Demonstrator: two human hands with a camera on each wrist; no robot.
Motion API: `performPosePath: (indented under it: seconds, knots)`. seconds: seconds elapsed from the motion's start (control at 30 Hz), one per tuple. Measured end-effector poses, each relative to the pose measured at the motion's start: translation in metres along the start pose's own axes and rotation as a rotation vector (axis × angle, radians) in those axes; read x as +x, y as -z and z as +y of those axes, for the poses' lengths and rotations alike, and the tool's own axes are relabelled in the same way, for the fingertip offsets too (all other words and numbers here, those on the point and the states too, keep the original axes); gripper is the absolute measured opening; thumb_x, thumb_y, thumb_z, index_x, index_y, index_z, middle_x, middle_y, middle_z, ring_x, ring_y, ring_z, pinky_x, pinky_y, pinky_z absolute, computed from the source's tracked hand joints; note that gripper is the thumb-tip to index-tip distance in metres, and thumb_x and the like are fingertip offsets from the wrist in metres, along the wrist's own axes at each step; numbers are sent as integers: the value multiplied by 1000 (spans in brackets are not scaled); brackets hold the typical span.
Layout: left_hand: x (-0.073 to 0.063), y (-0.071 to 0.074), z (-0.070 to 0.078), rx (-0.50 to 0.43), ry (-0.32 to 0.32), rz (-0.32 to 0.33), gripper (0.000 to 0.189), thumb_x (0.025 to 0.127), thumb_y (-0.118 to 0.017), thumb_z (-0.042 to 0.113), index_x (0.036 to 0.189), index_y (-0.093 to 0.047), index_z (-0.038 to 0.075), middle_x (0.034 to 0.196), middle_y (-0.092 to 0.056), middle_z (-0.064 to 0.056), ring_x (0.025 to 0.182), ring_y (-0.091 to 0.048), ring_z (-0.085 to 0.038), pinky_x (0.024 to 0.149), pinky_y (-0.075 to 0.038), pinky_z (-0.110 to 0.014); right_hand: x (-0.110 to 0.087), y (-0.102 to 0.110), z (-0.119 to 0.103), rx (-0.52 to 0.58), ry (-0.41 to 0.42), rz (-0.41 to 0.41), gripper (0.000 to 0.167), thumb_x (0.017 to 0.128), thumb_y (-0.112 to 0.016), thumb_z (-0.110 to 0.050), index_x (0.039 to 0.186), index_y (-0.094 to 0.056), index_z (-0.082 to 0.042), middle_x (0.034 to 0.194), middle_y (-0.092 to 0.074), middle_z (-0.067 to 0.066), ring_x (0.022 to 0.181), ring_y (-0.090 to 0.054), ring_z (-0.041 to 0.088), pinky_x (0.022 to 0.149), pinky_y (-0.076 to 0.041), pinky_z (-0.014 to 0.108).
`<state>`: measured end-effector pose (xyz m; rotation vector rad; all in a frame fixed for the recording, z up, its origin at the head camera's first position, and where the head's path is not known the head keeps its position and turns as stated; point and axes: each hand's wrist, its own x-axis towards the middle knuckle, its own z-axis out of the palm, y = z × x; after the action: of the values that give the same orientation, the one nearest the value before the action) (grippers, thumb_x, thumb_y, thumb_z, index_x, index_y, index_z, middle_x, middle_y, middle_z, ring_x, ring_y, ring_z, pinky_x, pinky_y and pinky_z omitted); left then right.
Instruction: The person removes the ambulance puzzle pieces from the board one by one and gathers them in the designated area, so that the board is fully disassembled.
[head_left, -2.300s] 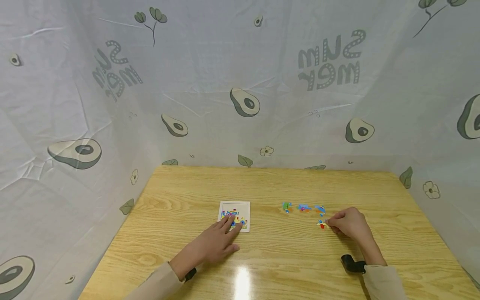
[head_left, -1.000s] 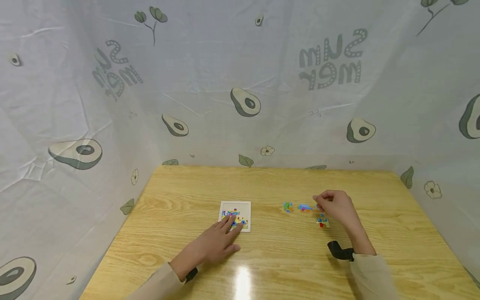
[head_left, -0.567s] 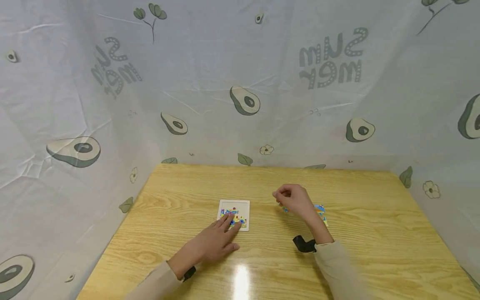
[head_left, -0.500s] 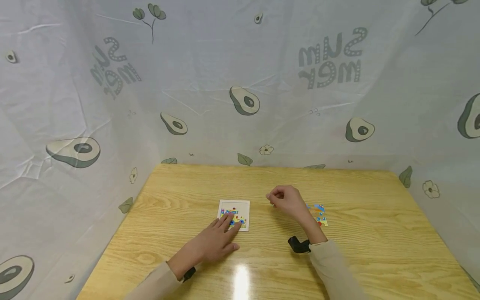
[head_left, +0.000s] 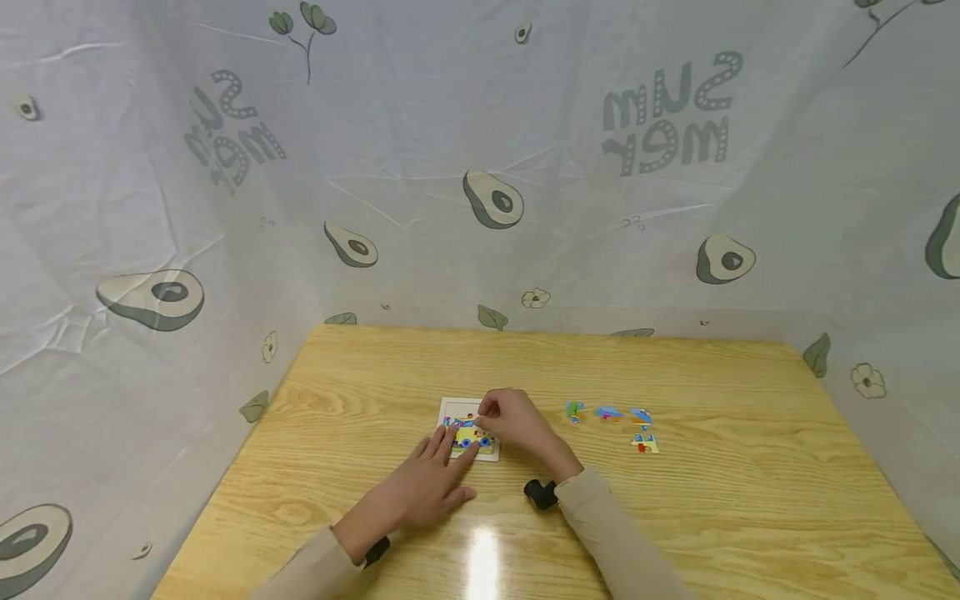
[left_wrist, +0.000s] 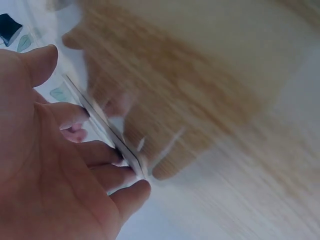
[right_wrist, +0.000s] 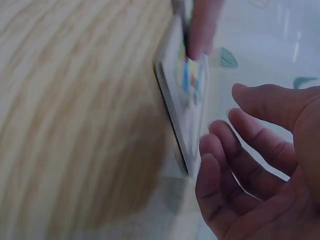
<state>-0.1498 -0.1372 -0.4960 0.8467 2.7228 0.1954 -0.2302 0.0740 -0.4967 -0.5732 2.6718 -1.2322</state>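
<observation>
A small puzzle tray [head_left: 446,406] with a pale raised rim lies on the table, partly filled with a colourful picture of a yellow vehicle with blue wheels. My left hand [head_left: 427,479] has its fingers spread and nearly straight, their tips resting on the tray's near left part and hiding some of the picture. The tray's edge [left_wrist: 110,130] shows behind those fingers in the left wrist view. Over the tray's right side, my right hand [head_left: 517,417] pinches a yellow puzzle piece [head_left: 484,430], thumb and forefinger bent together. In the right wrist view, that hand [right_wrist: 260,165] is beside the blurred tray.
Several loose puzzle pieces lie to the right: a green one [head_left: 574,411], a blue and pink one [head_left: 609,412], a blue and orange one [head_left: 641,417] and a yellow and red one [head_left: 645,443]. A printed curtain [head_left: 420,283] encloses the wooden table [head_left: 720,500].
My right hand has moved left from the loose pieces to the tray, fingers pinched throughout. More yellow now shows under its fingertips. My left hand has stayed on the tray.
</observation>
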Motion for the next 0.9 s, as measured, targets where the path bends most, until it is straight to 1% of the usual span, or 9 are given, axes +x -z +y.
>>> performPosePath:
  seconds: [0.07,0.17,0.23,0.33,0.47,0.57,0.7,0.9]
  knots:
    - [1,-1,-1,1,-4,-4,67,112,-41,53,169,-25,22,174,-14,-27,164,-15,-44,131,-28,-59,3,-6,-2,-19,-8,-15,9,95,-76,-11,98,-73,-5,89,-70,4,79,-59,12,71,-53,27]
    - [2,-2,-1,19,-12,-4,68,111,-42,54,169,-25,23,174,-14,-27,164,-16,-44,129,-31,-59,6,-11,-4,-47,-23,-40,19,91,-80,-11,105,-71,-1,93,-67,6,82,-57,15,75,-52,30]
    - [2,-2,0,36,-12,-4,69,111,-42,54,169,-25,23,174,-14,-27,163,-17,-44,128,-33,-59,7,-14,-5,-66,-34,-55,25,89,-83,-12,107,-71,0,94,-65,6,83,-54,16,75,-50,31]
    - [2,-2,0,54,-6,1,70,110,-43,56,169,-25,23,174,-15,-27,163,-19,-44,127,-36,-59,9,-16,-6,-74,-49,-64,29,87,-86,-14,107,-70,-1,92,-61,6,81,-52,17,74,-46,30]
    - [3,0,0,68,-5,17,71,109,-44,56,169,-27,22,174,-18,-27,162,-22,-45,125,-38,-59,11,-18,-6,-94,-64,-70,27,88,-86,-15,106,-69,-3,91,-58,5,81,-49,17,71,-43,29]
    - [4,1,1,78,-11,29,70,109,-45,56,168,-29,21,173,-21,-28,161,-24,-45,124,-40,-59,10,-19,-6,-117,-83,-78,25,90,-85,-15,106,-69,-5,93,-58,6,82,-49,17,71,-43,30]
    - [3,2,1,84,-12,39,70,109,-46,56,168,-31,21,172,-23,-28,160,-26,-46,123,-41,-60,10,-20,-9,-136,-91,-90,26,91,-83,-15,108,-68,-4,97,-60,9,83,-50,18,72,-44,30]
    - [1,1,1,92,-21,52,70,109,-47,55,167,-32,20,171,-25,-29,159,-28,-47,123,-42,-59,9,-20,-11,-114,-90,-96,27,92,-83,-13,110,-67,-2,100,-60,11,85,-50,19,74,-46,32]
